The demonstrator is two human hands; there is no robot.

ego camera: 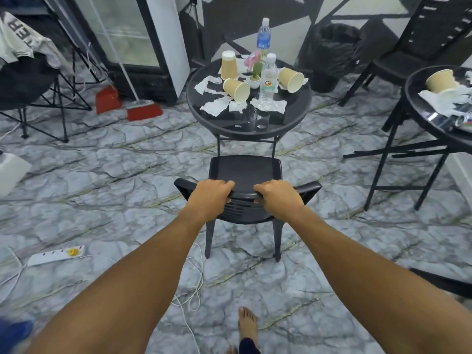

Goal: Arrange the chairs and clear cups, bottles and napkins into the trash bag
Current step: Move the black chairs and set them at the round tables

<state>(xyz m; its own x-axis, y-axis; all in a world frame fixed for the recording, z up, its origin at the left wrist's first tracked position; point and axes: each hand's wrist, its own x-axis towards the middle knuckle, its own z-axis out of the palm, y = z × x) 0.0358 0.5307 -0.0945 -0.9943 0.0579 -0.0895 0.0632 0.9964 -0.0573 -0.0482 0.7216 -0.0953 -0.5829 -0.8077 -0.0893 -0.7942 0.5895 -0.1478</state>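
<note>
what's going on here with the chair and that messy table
A person grips the backrest of a black chair with the left hand and right hand, the chair facing a round table. On the table sit paper cups, two water bottles and torn napkins, not yet cleared. A bin lined with a black trash bag stands behind it.
</note>
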